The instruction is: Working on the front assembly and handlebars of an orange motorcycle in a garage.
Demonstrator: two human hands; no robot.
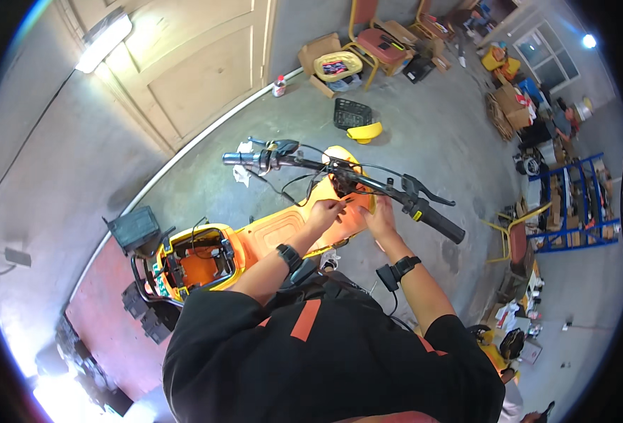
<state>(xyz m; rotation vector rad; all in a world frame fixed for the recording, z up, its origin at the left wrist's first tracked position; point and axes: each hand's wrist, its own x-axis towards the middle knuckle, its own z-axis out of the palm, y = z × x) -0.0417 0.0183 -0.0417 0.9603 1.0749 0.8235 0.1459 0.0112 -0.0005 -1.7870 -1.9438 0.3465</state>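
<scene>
A yellow-orange electric scooter (272, 231) stands below me, its black handlebar (311, 165) lying across the view. My left hand (328, 212) is at the inner face of the orange front panel (345, 227), under the handlebar stem. Its fingers are curled and pinched together by a small dark piece too small to name. My right hand (380, 217) grips the right edge of that panel, thumb on the inner face; its other fingers are partly hidden. Black cables (296, 185) hang around the steering column. The scooter's seat compartment (197, 264) is uncovered, with wires inside.
On the floor beyond the handlebar lie a black crate (352, 113) and a yellow curved part (364, 132). A dark green bin (133, 228) is by the left wall. A chair (515, 233) and blue shelving (572, 204) are at right. Boxes and chairs line the far wall.
</scene>
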